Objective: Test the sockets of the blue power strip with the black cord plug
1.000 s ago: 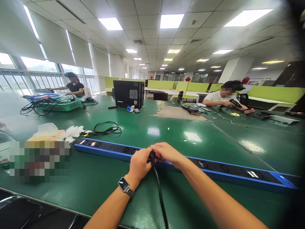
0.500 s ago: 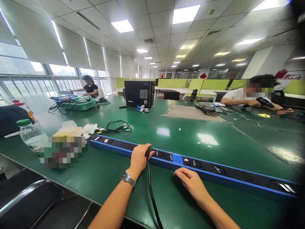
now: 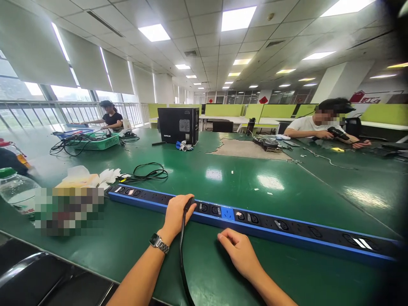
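Observation:
A long blue-and-black power strip (image 3: 287,227) lies slantwise across the green table, its row of sockets facing up. My left hand (image 3: 176,214), with a watch on its wrist, is closed around a black power plug (image 3: 190,202) at the strip, left of its blue socket section. How deep the plug sits is hidden by my fingers. From it a thick black cord (image 3: 182,263) runs down toward me. My right hand (image 3: 239,250) hovers or rests just in front of the strip, fingers loosely curled, nothing visible in them.
Left on the green table (image 3: 127,250) are a plastic bottle (image 3: 19,195), tissues (image 3: 110,176) and a coiled black cable (image 3: 149,171). Farther back stand a green basket (image 3: 98,142) and a black computer case (image 3: 175,125). Two people sit at the far sides.
The view has turned slightly right, so everything sits farther left. My left hand stays on the plug. My right hand has drifted slightly left and nearer me.

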A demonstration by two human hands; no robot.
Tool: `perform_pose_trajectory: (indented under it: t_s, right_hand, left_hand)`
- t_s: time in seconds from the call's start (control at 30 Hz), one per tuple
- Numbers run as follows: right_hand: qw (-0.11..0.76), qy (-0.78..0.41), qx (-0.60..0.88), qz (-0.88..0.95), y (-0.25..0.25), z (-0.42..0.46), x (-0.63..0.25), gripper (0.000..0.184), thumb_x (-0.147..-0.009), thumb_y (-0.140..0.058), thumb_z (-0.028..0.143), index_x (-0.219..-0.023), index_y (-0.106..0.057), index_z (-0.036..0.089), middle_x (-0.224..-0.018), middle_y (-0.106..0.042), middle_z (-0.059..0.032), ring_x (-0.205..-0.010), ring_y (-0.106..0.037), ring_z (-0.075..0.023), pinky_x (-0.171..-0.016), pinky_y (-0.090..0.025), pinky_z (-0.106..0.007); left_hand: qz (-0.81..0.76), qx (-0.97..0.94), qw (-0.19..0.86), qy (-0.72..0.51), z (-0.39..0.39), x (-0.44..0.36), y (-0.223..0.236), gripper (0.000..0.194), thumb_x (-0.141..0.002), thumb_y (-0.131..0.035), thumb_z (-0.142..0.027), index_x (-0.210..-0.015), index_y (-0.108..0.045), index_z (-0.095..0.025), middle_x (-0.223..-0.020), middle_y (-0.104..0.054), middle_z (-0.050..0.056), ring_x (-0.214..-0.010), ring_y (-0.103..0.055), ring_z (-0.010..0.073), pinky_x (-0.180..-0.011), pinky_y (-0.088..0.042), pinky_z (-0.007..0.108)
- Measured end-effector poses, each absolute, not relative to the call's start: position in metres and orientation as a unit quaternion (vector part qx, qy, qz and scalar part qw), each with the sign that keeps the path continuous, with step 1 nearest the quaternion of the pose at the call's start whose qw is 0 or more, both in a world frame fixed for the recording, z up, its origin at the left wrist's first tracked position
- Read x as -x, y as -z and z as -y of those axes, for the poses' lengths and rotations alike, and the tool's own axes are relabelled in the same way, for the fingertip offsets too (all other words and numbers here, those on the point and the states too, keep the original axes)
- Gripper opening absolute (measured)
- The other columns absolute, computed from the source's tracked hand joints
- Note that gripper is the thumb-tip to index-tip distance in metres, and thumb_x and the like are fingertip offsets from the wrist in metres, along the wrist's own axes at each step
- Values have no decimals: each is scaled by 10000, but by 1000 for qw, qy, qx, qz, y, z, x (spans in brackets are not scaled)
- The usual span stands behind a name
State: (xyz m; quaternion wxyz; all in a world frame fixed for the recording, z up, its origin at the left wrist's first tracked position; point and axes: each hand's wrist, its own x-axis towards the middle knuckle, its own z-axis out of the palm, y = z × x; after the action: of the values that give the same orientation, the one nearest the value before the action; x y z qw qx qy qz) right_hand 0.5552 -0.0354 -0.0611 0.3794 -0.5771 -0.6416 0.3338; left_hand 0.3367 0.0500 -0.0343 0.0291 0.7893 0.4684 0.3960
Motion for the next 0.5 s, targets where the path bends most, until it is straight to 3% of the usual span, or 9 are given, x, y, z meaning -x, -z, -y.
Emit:
perform_pose_trajectory:
  t_s: [0.3, 0.5]
  right_hand:
    - [339, -337, 606, 635, 64, 42, -550, 380, -815, -451, 525, -608, -512, 211, -571, -461, 20, -585, -420, -147, -592, -308, -277]
    - [334, -420, 559, 632, 53, 40, -561, 388, -785, -462, 551, -605, -481, 208, -578, -416, 27, -585, -392, -135, -576, -309, -264]
  left_hand:
    - [-451, -824, 7, -342, -44, -349, 25, 182, -899, -559, -234, -1068, -620, -209, -1017, -707, 65, -981, -643, 217, -923, -477, 392]
    - [-440, -841, 9, -315, -52, -338, 27, 245, -875, -632, -336, -1094, -627, -226, -1071, -720, 61, -1018, -654, 217, -926, -464, 385]
